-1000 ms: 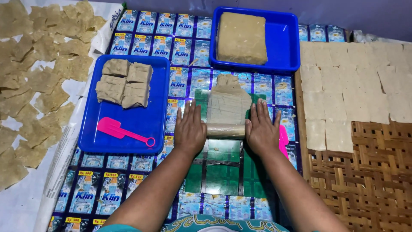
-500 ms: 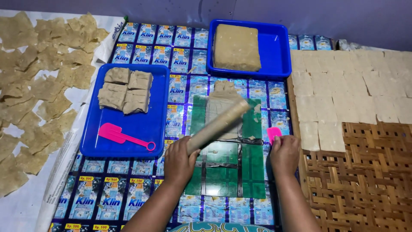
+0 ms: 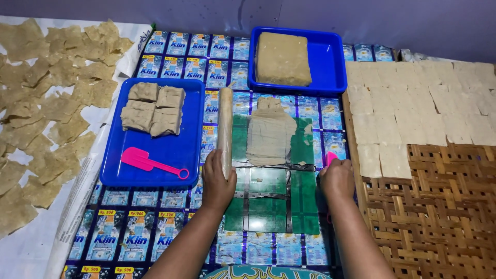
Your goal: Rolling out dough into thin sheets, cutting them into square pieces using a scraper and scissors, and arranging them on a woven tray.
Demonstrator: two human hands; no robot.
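My left hand [image 3: 217,178] grips the near end of a wooden rolling pin [image 3: 225,124], which lies lengthwise beside the left edge of a green plastic sheet [image 3: 271,199]. A thin, flattened sheet of beige dough [image 3: 269,134] rests on the far part of that green sheet. My right hand [image 3: 337,178] is closed over a pink plastic scraper [image 3: 330,156] at the sheet's right edge; only the scraper's tip shows above the fingers.
A blue tray [image 3: 155,160] at left holds several dough chunks [image 3: 152,108] and a pink spatula [image 3: 152,163]. A second blue tray [image 3: 330,67] at the back holds a dough block [image 3: 283,58]. Cut pale squares [image 3: 423,103] lie on a woven mat [image 3: 444,217] at right; dried pieces [image 3: 46,113] cover the left.
Both hands left the pin on the dough. The left hand swung the rolling pin off to the sheet's left side. The right hand moved right onto the pink scraper.
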